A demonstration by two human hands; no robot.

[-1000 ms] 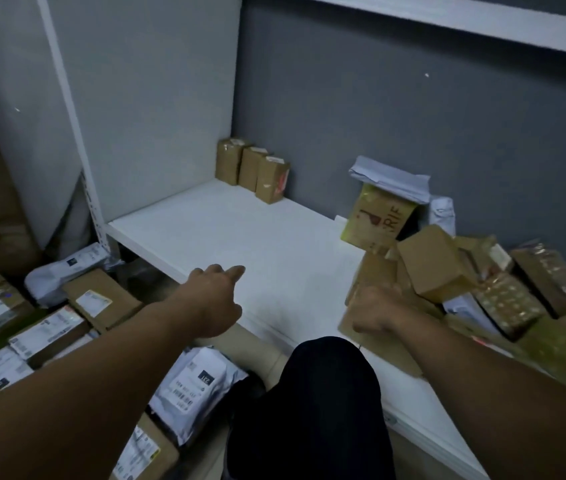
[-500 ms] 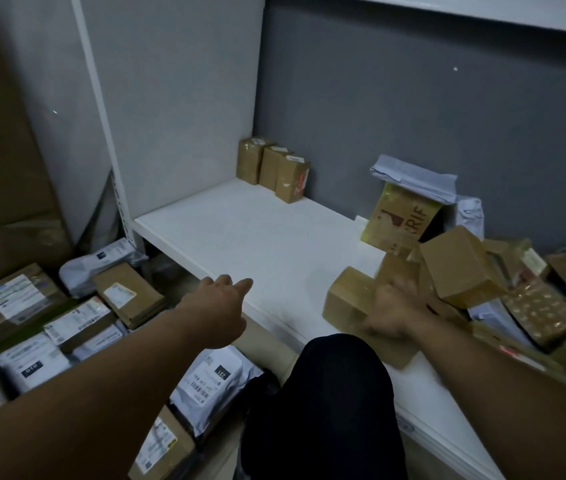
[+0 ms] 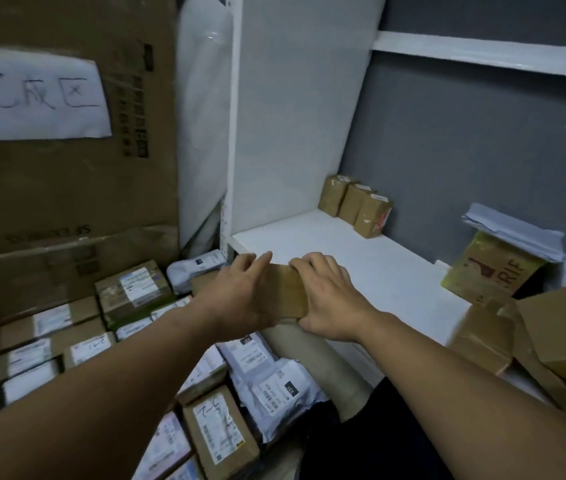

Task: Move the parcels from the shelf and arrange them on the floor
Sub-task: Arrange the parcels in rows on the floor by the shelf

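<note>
Both hands hold a small brown cardboard parcel [image 3: 288, 289] in the air by the left front corner of the white shelf [image 3: 371, 271]. My left hand [image 3: 240, 292] grips its left side and my right hand [image 3: 330, 299] grips its right side. Much of the parcel is hidden behind my fingers. Below it, on the floor, lie rows of brown boxes [image 3: 136, 289] and white mailer bags [image 3: 274, 386] with labels. Three small brown parcels [image 3: 354, 206] stand at the back of the shelf. A heap of brown parcels [image 3: 534, 337] fills the shelf's right end.
A large cardboard box [image 3: 66, 150] with a handwritten paper sign stands at the left behind the floor parcels. A yellow-green box [image 3: 493, 271] and grey mailer bags [image 3: 513, 230] lean on the grey back wall. My dark-trousered knee [image 3: 378, 438] is at the bottom centre.
My right hand has lifted the brown parcel off the heap and carried it left off the shelf edge. My left hand has closed onto it. The view has swung left toward the floor.
</note>
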